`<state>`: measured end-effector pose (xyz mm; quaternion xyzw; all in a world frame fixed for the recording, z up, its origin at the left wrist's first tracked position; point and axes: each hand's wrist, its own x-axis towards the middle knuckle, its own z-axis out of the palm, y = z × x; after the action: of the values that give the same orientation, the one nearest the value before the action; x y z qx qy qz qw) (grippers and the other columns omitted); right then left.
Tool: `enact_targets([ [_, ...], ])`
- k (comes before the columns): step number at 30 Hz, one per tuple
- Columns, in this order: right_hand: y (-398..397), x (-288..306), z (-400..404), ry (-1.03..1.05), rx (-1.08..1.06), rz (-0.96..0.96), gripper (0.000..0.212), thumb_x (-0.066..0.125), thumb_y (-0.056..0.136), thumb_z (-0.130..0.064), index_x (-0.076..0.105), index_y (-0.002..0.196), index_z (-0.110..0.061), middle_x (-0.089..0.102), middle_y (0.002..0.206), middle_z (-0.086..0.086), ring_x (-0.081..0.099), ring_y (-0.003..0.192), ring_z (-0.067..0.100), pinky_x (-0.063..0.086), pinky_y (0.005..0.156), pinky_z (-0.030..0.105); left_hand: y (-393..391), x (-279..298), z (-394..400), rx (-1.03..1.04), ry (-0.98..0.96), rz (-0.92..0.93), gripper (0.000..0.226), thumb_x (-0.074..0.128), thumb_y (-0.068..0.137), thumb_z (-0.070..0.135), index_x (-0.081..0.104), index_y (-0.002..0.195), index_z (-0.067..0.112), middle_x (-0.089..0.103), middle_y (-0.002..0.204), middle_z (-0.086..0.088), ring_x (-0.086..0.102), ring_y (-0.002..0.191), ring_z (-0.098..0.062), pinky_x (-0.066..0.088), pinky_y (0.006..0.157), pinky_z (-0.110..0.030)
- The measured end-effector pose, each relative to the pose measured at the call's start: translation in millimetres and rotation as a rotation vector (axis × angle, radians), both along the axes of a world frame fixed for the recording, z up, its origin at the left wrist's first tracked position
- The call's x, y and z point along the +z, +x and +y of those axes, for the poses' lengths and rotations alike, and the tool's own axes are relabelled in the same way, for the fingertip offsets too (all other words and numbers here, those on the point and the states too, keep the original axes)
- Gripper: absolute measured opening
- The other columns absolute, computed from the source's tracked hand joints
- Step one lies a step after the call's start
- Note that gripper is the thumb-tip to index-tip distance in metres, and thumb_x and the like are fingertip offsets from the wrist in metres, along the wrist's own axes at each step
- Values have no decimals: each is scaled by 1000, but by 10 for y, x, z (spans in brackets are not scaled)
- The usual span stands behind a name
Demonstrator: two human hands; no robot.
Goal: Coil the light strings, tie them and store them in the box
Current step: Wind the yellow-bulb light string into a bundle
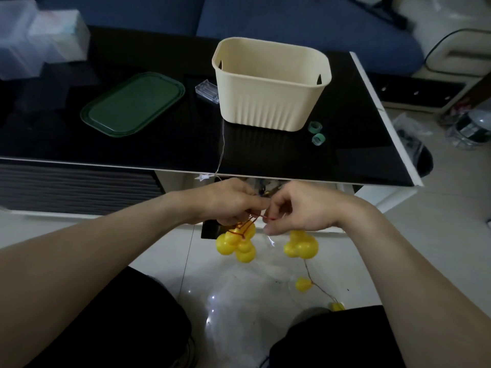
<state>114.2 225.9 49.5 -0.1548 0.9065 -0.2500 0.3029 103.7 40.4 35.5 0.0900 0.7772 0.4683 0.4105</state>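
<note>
Pinching thin red wire point(261, 217), hands point(261, 205) hold round glossy yellow bulbs point(236, 244).

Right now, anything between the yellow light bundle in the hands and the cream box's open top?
Nothing visible. The yellow light bundle hangs below the table edge; the cream box stands open beyond it, lid off to its left. Loose bulbs trail floorward.

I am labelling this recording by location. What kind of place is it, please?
Probably a home living room: a blue sofa stands behind a low black glass table, the floor is tiled, and household things such as a cream box sit on the table.
</note>
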Motion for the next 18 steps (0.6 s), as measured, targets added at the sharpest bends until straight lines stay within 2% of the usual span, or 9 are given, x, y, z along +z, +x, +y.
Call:
enact_targets([
  [3,8,5,3,-35,-44,-40,15,75,89,-36,70,80,-25,75,76,-7,67,71,7,50,65,25,-25,-4,-34,1,25,-9,32,56,98,29,52,70,14,31,56,0,24,50,-14,16,49,-30],
  [6,4,1,52,-100,-84,-41,18,73,90,-37,71,92,-19,76,74,-3,71,72,11,55,73,33,-40,6,-90,-54,-9,8,35,57,97,34,56,70,13,31,55,-1,24,49,-15,20,47,-27],
  [8,-12,-14,84,-162,-104,21,19,74,89,-38,71,91,-19,73,69,-3,69,67,11,56,70,35,-41,14,-132,-144,-46,26,37,55,98,38,60,75,10,33,58,-6,26,50,-16,24,47,-25],
  [10,-24,-10,100,-243,-136,59,23,72,88,-42,72,89,-19,72,72,0,69,69,16,57,72,39,-39,9,-149,-178,-23,-2,39,50,101,35,53,75,6,32,58,-7,26,49,-17,26,45,-24],
  [12,-23,18,123,-317,-175,18,34,67,88,-51,74,89,-18,70,75,0,67,73,18,56,76,39,-44,-2,-155,-139,39,-45,39,44,105,29,42,71,9,31,55,-5,29,45,-17,29,46,-25],
  [15,-7,50,151,-326,-191,-97,57,52,86,-72,78,93,-22,71,79,-11,67,83,12,52,87,38,-64,4,-139,-30,74,-18,41,41,104,22,39,65,9,35,49,-8,41,42,-23,35,51,-30],
  [16,-11,51,165,-305,-196,-122,69,47,84,-79,78,94,-18,72,80,-11,68,84,16,51,86,38,-73,7,-133,30,82,-5,44,41,102,21,36,60,11,32,46,-7,39,40,-24,34,50,-30],
  [18,-46,36,206,-308,-251,-180,90,39,81,-86,74,89,-2,67,75,3,60,71,25,47,77,38,-102,15,-132,179,113,7,48,42,101,21,29,55,15,25,42,-4,30,34,-21,28,42,-26],
])
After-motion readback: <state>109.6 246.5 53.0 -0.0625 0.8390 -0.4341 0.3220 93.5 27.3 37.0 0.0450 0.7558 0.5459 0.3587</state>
